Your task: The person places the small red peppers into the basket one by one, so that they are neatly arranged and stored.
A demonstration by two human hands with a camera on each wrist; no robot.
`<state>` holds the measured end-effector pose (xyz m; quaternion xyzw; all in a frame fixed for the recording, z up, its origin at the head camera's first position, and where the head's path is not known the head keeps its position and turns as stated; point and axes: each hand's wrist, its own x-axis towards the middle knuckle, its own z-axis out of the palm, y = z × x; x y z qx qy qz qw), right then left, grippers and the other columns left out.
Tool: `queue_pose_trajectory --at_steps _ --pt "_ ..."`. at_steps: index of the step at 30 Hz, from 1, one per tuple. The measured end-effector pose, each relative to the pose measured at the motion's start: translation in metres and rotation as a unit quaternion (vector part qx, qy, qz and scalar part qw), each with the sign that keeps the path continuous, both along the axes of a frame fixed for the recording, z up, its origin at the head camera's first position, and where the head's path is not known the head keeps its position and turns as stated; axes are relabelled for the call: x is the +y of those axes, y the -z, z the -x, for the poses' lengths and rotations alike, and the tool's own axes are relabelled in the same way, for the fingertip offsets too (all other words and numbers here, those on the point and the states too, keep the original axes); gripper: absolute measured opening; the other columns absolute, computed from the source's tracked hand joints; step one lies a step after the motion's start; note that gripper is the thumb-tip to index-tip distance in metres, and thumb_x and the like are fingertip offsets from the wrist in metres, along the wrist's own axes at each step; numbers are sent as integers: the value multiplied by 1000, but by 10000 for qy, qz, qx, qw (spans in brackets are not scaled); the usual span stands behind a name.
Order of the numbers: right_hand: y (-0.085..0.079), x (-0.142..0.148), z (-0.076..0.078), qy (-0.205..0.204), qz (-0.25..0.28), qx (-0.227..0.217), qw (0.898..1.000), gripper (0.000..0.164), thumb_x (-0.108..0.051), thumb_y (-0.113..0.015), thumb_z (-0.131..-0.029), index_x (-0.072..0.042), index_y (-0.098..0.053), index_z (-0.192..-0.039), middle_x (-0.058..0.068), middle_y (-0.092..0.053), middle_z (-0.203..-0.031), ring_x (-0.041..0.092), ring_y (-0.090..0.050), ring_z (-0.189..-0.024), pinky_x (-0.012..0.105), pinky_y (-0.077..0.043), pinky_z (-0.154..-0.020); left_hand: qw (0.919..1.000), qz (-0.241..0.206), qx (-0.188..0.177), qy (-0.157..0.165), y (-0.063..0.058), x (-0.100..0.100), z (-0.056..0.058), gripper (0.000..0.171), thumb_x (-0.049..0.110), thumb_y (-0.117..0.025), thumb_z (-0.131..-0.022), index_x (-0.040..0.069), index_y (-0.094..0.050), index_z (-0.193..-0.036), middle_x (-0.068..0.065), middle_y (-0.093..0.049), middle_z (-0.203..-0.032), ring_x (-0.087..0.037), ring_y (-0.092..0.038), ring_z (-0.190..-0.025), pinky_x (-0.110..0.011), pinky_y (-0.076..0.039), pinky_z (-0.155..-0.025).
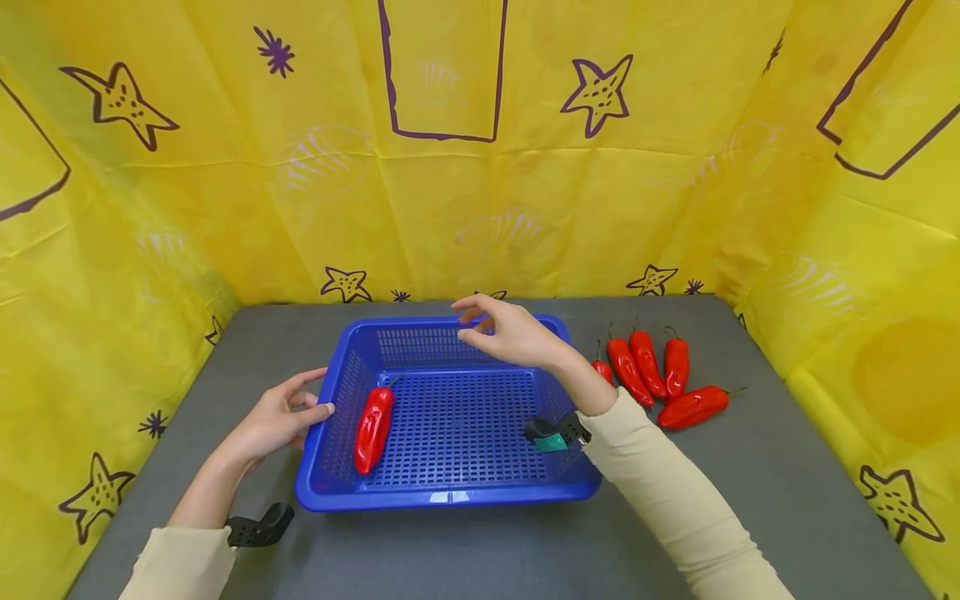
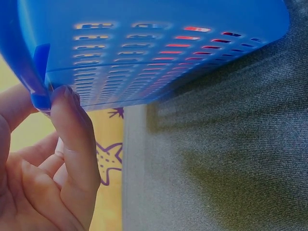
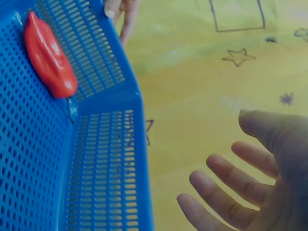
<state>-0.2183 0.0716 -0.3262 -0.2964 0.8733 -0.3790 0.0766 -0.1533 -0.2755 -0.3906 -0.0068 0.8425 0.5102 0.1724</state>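
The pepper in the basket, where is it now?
In the head view, the red pepper lies inside the blue basket, beside its left wall.

Blue basket (image 1: 375,502) on grey bench (image 1: 465,558). Left hand (image 1: 273,421) grips its left rim, thumb on top. Right hand (image 1: 513,333) over the basket's far side, holding nothing, fingers loosely bent. One red pepper (image 1: 373,432) in the basket, left side, stem pointing away. Five more peppers (image 1: 646,364) on bench, right of basket: leftmost partly behind the right forearm, nearest one lying crosswise. Yellow cloth (image 1: 420,217) with starfish prints behind and both sides.
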Motion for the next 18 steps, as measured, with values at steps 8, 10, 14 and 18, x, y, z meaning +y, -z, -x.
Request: queue_pose_trajectory --at_steps 8,10,14,18 --pt "3 24 -3 312 280 -40 9991 43 -28 -56 -92 -21 -45 -132 4 -57 -123 18 -59 -104 35 -51 -82 10000 -63 27 4 1 0 0 74 24 -64 -87 10 -21 -145 -21 -56 -97 -26 -66 -73 -45 -56 -63" --pt "5 30 -4 399 348 -49 9986 42 -28 -57 -91 -21 -45 -131 4 -58 -123 19 -59 -103 37 -51 -83 10000 -89 20 5 1 0 0 74 24 -64 -87 9 -21 -145 -21 -56 -96 -26 -66 -73 -46 -56 -63" --pt "8 43 -4 562 455 -165 9972 42 -26 -58 -91 -22 -45 -131 6 -57 -124 21 -58 -105 40 -50 -85 9999 -103 17 1 1 0 -1 73 23 -64 -87 10 -21 -145 -21 -56 -96 -26 -66 -73 -46 -56 -63" --pt "11 57 -4 710 522 -309 9956 43 -28 -57 -91 -24 -44 -132 4 -56 -126 23 -56 -110 42 -49 -87 9999 -111 23 3 2 0 0 73 24 -64 -87 10 -21 -145 -21 -56 -96 -26 -66 -73 -46 -56 -63"
